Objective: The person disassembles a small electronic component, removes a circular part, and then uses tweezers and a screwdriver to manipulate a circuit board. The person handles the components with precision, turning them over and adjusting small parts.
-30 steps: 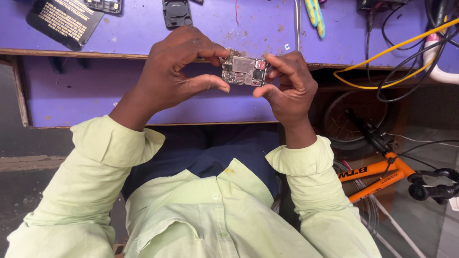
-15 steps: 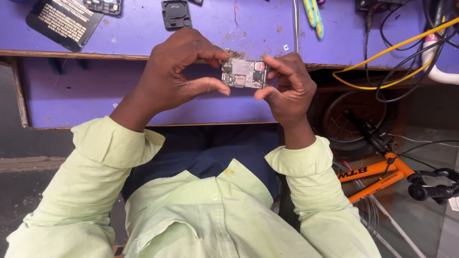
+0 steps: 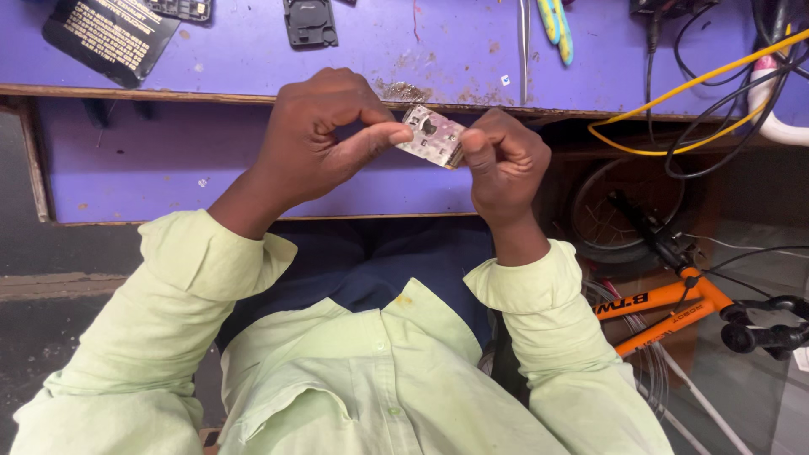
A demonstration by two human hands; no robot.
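Purple bench (image 3: pixel 253 50), cluttered. Board (image 3: pixel 431 136) held above lap, at bench edge: left hand (image 3: pixel 324 139) pinches one end, right hand (image 3: pixel 504 160) the other. Best gripped by edges only, kept steady.

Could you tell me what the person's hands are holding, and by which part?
A small silvery circuit board, pinched at its two short ends: the left hand grips the left end with thumb and fingers, the right hand the right end.

Two hands, left hand (image 3: pixel 316 139), right hand (image 3: pixel 506 164); one small metal board (image 3: pixel 431 136); one orange bicycle (image 3: pixel 666 303); one yellow cable (image 3: pixel 674 93)
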